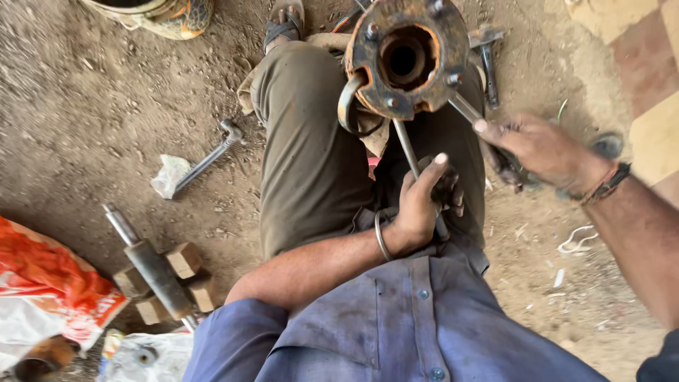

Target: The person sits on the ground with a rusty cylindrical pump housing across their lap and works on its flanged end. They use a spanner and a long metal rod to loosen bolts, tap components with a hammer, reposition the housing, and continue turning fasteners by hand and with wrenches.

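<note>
I sit on dirt ground with a rusty round wheel hub [407, 56] resting between my legs, its bore facing up and several bolts round its flange. My left hand [423, 201] is closed on a thin metal rod [405, 145] that runs up to the hub's lower edge. My right hand [541, 152] grips the dark handle of a flat metal tool [467, 110] whose tip reaches the hub's right side. A curved metal ring [346, 106] hangs at the hub's left edge.
A long wrench [209, 159] lies on the dirt at left beside a crumpled white scrap [168, 175]. A shaft on wooden blocks [159, 272] sits lower left near an orange bag [53, 279]. A hammer [488, 60] lies right of the hub. Tiled floor [647, 42] begins upper right.
</note>
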